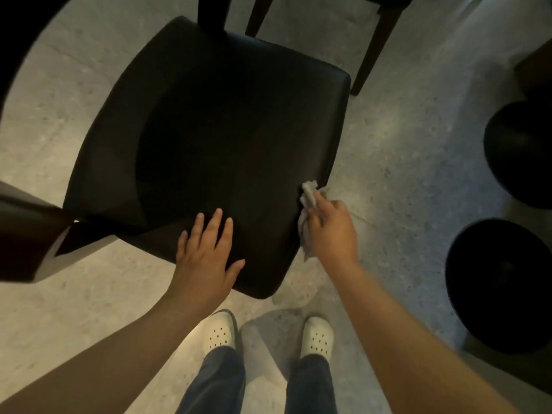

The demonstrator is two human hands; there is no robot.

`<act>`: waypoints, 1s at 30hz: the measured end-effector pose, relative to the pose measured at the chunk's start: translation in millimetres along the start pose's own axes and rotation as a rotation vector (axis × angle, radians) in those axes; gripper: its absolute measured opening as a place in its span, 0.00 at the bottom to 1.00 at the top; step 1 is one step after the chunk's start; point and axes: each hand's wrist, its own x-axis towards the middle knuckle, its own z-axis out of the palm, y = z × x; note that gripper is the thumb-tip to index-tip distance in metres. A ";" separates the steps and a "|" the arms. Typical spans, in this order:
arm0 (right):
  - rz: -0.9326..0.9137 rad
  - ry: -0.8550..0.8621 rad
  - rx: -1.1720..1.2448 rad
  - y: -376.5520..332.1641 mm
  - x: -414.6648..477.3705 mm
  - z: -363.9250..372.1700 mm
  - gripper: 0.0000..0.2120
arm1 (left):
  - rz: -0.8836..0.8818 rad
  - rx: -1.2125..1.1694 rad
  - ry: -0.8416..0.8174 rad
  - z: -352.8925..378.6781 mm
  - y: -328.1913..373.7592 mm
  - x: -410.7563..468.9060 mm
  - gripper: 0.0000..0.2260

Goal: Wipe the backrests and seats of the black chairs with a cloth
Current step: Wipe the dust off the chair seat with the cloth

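Note:
A black chair point(209, 138) fills the middle of the view, its padded seat seen from above. My left hand point(206, 258) rests flat on the seat's near edge, fingers straight and spread. My right hand point(331, 228) grips a crumpled pale grey cloth point(307, 204) against the seat's right edge. The chair's backrest is not clearly visible.
Dark wooden legs of another chair point(370, 55) stand beyond the seat. Two round black stools point(501, 282) point(519, 153) sit on the right. A dark furniture piece point(27, 237) juts in at left. My feet in white clogs point(222, 330) stand on the pale speckled floor point(403, 162).

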 end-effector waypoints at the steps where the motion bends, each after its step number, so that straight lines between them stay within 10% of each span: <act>1: -0.014 -0.018 -0.033 0.3 -14.4 9.1 0.23 | -0.014 -0.003 -0.022 0.0 -3.2 -3.7 0.32; 8: -0.040 -0.249 0.084 9.0 -125.3 30.1 0.19 | -0.020 0.002 -0.083 -2.8 -19.3 -5.3 0.30; 16: -0.002 0.008 0.146 -1.5 -40.2 23.6 0.23 | -0.026 -0.006 -0.091 -3.2 -19.4 -4.1 0.31; 23: 0.024 -0.305 0.223 12.3 -156.8 48.7 0.22 | -0.013 -0.066 -0.128 -12.0 -22.4 -4.6 0.32; 30: 0.023 -0.084 0.267 -5.0 -113.6 42.8 0.24 | 0.029 -0.086 -0.074 -7.6 -33.7 -30.2 0.29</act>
